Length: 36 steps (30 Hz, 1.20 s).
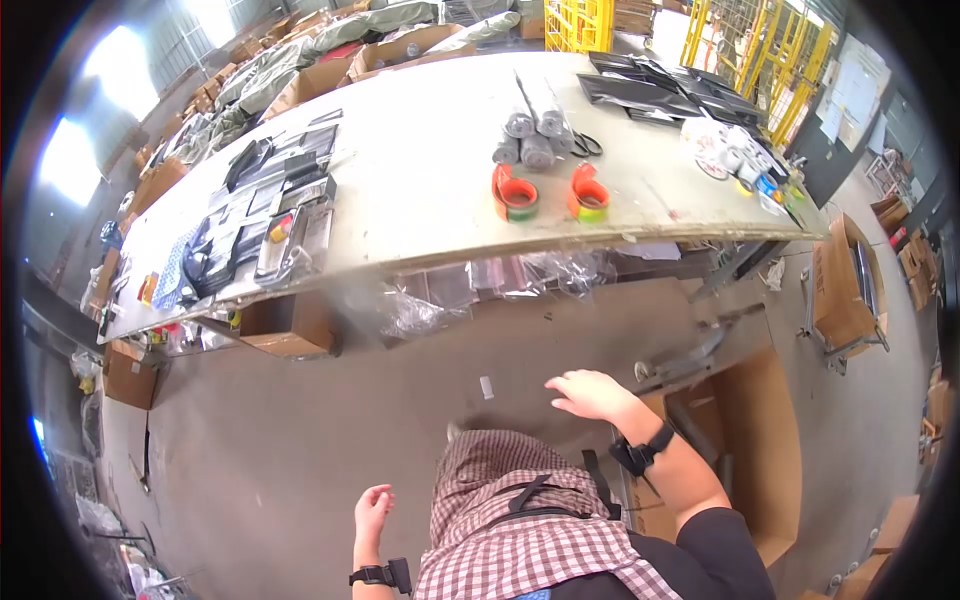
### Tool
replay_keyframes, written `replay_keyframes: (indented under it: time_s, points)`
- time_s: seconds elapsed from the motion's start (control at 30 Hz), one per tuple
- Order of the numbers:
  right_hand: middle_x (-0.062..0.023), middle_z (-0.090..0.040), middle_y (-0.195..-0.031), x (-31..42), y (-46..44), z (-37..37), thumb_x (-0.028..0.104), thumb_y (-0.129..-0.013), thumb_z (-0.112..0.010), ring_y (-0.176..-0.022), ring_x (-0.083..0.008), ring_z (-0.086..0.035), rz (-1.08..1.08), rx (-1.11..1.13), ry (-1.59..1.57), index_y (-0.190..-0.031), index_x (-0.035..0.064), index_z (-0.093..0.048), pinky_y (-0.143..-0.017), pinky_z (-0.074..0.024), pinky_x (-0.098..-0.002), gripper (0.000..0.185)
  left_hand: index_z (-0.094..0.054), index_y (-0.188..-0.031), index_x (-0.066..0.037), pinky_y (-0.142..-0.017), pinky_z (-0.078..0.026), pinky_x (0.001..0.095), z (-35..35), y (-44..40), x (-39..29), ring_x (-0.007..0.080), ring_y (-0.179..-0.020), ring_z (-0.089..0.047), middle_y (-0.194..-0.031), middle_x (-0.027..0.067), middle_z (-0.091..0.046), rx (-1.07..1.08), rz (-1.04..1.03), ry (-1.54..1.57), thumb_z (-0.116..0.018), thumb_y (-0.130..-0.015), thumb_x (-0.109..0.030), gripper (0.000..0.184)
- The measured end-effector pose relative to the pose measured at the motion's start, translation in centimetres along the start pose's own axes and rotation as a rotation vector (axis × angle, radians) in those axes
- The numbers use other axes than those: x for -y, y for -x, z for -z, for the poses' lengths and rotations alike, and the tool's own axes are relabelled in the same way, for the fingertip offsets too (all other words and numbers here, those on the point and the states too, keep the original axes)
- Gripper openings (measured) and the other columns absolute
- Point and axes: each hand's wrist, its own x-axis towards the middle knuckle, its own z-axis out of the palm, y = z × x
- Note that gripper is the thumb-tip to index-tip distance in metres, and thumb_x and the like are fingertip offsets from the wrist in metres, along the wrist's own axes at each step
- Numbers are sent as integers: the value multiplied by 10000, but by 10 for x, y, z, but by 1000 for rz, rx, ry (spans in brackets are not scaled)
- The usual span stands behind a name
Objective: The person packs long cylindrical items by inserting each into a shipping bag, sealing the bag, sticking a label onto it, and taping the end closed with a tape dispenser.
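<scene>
My left hand [373,508] hangs low beside the checked apron [550,535], its fingers loosely bent and nothing in them. In front of my body, over the floor, my right hand [590,393] reaches out with its fingers stretched and holds nothing. A large open cardboard box [775,450] is close by my right forearm, partly hidden by it. On the table [420,170] ahead are two orange tape dispensers [516,199], rolls of grey film [537,150] in a stack, and black-handled scissors [587,146]. Neither hand touches these.
Black flat pieces [250,210] cover the table's left part; folded black bags [650,88] lie at its far right. Plastic wrap [420,310] sits under the table. A boxed cart [848,285] stands right, and yellow metal frames [580,25] rise behind.
</scene>
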Motion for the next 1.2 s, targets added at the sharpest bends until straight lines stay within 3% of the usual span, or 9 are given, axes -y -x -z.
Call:
replay_keyframes:
  time_s: [0.07, 0.1, 0.2, 0.3, 0.57, 0.8, 0.93, 1.1, 1.2]
  points:
    - [-120, -637, -1064, 8, -2, 19, 295, -894, -570, -1027, -293, -594, 86, -21, 15, -1199, 104, -565, -873, -479, -395, 360, -623, -1093, -56, -733, -511, 252, -1, -2, 6, 115, -812, -621, -920, 48, -655, -40, 11, 12, -544, -909, -103, 205]
    - [-119, -637, -1061, 9, -118, 65, 289, -895, -570, -1024, -289, -595, 125, -38, -61, -1197, 98, -565, -870, -479, -389, 358, -625, -1086, -53, -721, -508, 250, 46, -105, -59, 117, -803, -622, -913, 44, -655, -75, -59, -22, -541, -908, -99, 201]
    - [-141, -656, -1017, -12, -207, 126, 275, -887, -578, -973, -291, -619, 96, 5, -298, -1143, 61, -603, -858, -486, -383, 334, -638, -1052, -30, -688, -490, 238, 53, -228, -120, 117, -775, -626, -880, 29, -658, -58, -224, 2, -537, -901, -76, 187]
    - [-149, -661, -1024, -46, -266, 160, 248, -894, -569, -965, -284, -625, 79, -165, -500, -1119, 36, -620, -861, -486, -361, 313, -645, -1034, -20, -687, -485, 227, 61, -291, -215, 101, -766, -619, -859, 34, -660, -29, -440, -185, -547, -891, -63, 178]
    - [-111, -605, -1103, -124, -381, 262, 145, -839, -650, -945, -201, -617, -253, -830, -637, -1171, 16, -571, -800, -510, -321, 365, -637, -1054, -14, -711, -485, 217, 49, -397, -394, 90, -765, -596, -874, 39, -659, 242, -497, -254, -537, -907, -59, 183]
    - [-220, -503, -1203, -249, -489, 323, 224, -759, -714, -1113, -392, -486, -275, -979, 146, -1296, -6, -416, -972, -385, -447, 656, -652, -1018, -4, -702, -487, 227, 60, -409, -435, 98, -794, -616, -870, 44, -663, 156, -451, 17, -543, -908, -53, 163]
    - [-287, -507, -1227, -249, -531, 349, 425, -669, -781, -1102, -442, -523, -609, -624, 108, -1428, 8, -207, -953, -426, -459, 1039, -652, -1011, -3, -698, -461, 204, 109, -405, -463, 77, -763, -581, -847, 21, -640, 4, -431, 106, -545, -912, -41, 151]
    - [-252, -514, -1248, -195, -554, 380, 256, -649, -752, -1086, -416, -546, -897, -414, 171, -1479, 151, -157, -940, -449, -436, 1027, -658, -991, -4, -676, -463, 238, 213, -453, -477, 118, -756, -592, -833, 61, -641, -364, -682, -116, -563, -857, -3, 165]
    - [-230, -476, -1313, -226, -543, 375, 139, -662, -671, -1145, -357, -523, -585, -659, -214, -1480, 161, -197, -971, -429, -400, 946, -658, -1001, -15, -707, -484, 292, 291, -514, -460, 223, -801, -629, -872, 122, -654, -538, -674, -440, -555, -814, 5, 214]
